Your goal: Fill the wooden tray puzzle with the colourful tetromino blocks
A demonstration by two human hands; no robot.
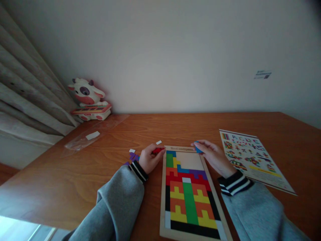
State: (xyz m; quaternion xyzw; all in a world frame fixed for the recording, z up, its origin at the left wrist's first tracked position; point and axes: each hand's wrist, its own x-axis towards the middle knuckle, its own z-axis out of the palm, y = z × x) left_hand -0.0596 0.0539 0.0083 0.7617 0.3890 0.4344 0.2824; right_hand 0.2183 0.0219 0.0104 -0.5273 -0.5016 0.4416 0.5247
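Observation:
A wooden puzzle board (162, 201) lies in front of me, mostly filled with coloured block pieces; a bare pale patch shows at its upper right. My left hand (150, 157) is closed on a red puzzle piece (157, 150) beside the board's upper left corner. Between the fingers of my right hand (213, 155) is a blue puzzle piece (198, 147), held at the upper right corner. Loose purple puzzle pieces (134, 156) lie left of my left hand, partly hidden by it. Small white pieces (158, 142) rest close by.
A printed pattern sheet (253, 157) lies to the right of the board. At the back left stand a cow-shaped toy keyboard (90, 100) and a clear plastic bag (84, 140). A curtain (27, 77) hangs at the left, and a wall (175, 60) runs behind the table (100, 177).

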